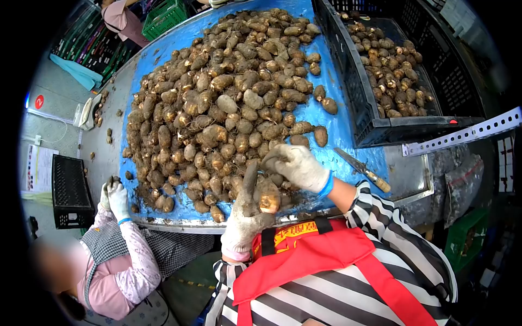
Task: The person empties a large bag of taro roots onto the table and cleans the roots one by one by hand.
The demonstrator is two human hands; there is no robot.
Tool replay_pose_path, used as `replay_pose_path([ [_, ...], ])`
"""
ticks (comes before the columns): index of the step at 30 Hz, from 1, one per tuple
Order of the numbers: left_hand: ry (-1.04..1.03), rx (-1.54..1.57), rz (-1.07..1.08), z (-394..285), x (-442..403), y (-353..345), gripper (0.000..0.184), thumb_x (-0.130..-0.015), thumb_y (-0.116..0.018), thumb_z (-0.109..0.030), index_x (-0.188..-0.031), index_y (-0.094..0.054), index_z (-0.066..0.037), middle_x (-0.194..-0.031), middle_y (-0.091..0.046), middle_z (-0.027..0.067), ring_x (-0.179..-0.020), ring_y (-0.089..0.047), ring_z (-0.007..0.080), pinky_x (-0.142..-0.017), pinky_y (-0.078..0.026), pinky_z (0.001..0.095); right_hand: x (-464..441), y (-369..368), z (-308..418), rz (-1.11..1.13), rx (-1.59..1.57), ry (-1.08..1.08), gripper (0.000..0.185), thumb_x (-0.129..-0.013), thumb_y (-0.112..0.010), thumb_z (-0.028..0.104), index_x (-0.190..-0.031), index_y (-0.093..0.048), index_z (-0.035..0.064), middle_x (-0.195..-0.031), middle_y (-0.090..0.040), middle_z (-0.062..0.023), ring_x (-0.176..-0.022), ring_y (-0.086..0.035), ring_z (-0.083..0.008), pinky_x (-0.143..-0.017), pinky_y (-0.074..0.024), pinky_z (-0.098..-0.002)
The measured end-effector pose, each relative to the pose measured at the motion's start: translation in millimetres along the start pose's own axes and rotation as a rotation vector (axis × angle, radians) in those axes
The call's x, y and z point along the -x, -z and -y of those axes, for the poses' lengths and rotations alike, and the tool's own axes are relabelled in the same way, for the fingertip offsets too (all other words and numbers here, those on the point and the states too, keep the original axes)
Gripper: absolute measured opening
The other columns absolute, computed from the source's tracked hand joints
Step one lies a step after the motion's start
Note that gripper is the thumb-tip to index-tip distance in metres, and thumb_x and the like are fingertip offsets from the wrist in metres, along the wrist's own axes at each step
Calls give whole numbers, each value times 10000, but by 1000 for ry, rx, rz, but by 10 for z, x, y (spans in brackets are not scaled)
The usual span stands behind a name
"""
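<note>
My left hand [247, 217], in a soiled white glove, is closed round a taro [269, 196] near the table's front edge. One gloved finger points up beside it. Just above and to the right is my right hand [298, 167], also gloved, with a blue band at the wrist. Its dirty fingers bend leftward and look pressed together; whatever they pinch, if anything, is hidden. Beyond both hands spreads a large pile of soil-covered taros [217, 108]. To the right of my right hand lies a knife [363, 169] with a wooden handle.
A blue sheet [331, 127] covers part of the metal table [111, 149]. A black crate [375, 127] holding taros stands at the right. At the left sit a co-worker with gloved hands together [115, 196] and a black basket [70, 190]. Another person [125, 22] is at the far left.
</note>
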State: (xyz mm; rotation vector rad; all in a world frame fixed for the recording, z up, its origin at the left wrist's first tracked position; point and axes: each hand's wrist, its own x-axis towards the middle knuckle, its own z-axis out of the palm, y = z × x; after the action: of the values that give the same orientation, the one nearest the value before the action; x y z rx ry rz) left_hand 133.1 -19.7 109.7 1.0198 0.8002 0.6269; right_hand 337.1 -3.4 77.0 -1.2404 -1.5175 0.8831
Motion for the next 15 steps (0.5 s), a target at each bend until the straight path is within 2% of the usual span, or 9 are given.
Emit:
replay_pose_path([
  [1,42,64,-13,-18,24,-1,1145,-621,-692,72,-1617,-148,-80,-1507,-453,184,-1275,-572,310,-1055,-493,401,-9,100,70,117,-30,-251,234,-896,-624,26,-1120,-691,18,-1005,-728,-133,-946,-704,-193,-834,-557,-325],
  [3,-3,96,2,-17,44,14,1132,-647,-663,110,-1625,-130,-92,-1503,-461,178,-1290,-552,276,-1015,-495,355,41,194,-45,175,-218,-352,283,-886,-649,32,-1161,-710,42,-1078,-728,-123,-1024,-690,-218,-902,-540,-329],
  [6,-51,101,24,-7,1,9,1129,-683,-633,147,-1637,-87,-110,-1539,-431,157,-1330,-505,231,-977,-490,306,57,126,-11,124,-28,222,213,-888,-664,92,-1092,-722,72,-978,-716,-132,-915,-700,-249,-825,-557,-362],
  [7,-47,106,42,12,-11,-8,1131,-684,-634,144,-1637,-81,-110,-1545,-420,149,-1334,-500,228,-982,-485,305,117,162,171,207,-116,116,204,-873,-687,67,-1072,-730,66,-1022,-711,-118,-992,-682,-239,-870,-543,-365],
  [9,-41,113,73,44,-28,-44,1135,-685,-636,137,-1638,-70,-109,-1556,-398,133,-1340,-489,223,-991,-477,304,201,81,229,269,-310,-64,198,-864,-691,86,-1056,-733,67,-984,-702,-116,-958,-681,-261,-867,-544,-371],
  [10,-6,174,102,-7,-24,-100,1128,-695,-644,124,-1637,-68,-105,-1559,-388,134,-1362,-467,223,-1016,-464,306,205,24,182,178,-175,105,145,-854,-686,103,-986,-725,58,-947,-693,-125,-928,-685,-289,-842,-548,-372],
  [12,-39,100,102,35,-36,-73,1118,-707,-655,123,-1635,-75,-103,-1561,-388,144,-1360,-472,229,-1025,-463,310,137,-48,115,86,-29,142,108,-847,-680,113,-937,-711,61,-908,-687,-130,-899,-690,-305,-817,-551,-379],
  [14,-67,71,58,28,-46,-94,1089,-720,-658,125,-1630,-101,-94,-1524,-439,155,-1329,-506,230,-1033,-461,312,65,-107,-3,-11,174,74,75,-852,-667,129,-882,-679,61,-846,-687,-148,-846,-693,-337,-768,-556,-405],
  [15,-20,143,11,1,-42,-115,1091,-697,-674,99,-1623,-128,-84,-1510,-447,165,-1322,-519,261,-1059,-460,358,7,-28,52,-26,70,34,120,-880,-646,165,-917,-676,54,-817,-686,-165,-802,-693,-347,-725,-556,-422],
])
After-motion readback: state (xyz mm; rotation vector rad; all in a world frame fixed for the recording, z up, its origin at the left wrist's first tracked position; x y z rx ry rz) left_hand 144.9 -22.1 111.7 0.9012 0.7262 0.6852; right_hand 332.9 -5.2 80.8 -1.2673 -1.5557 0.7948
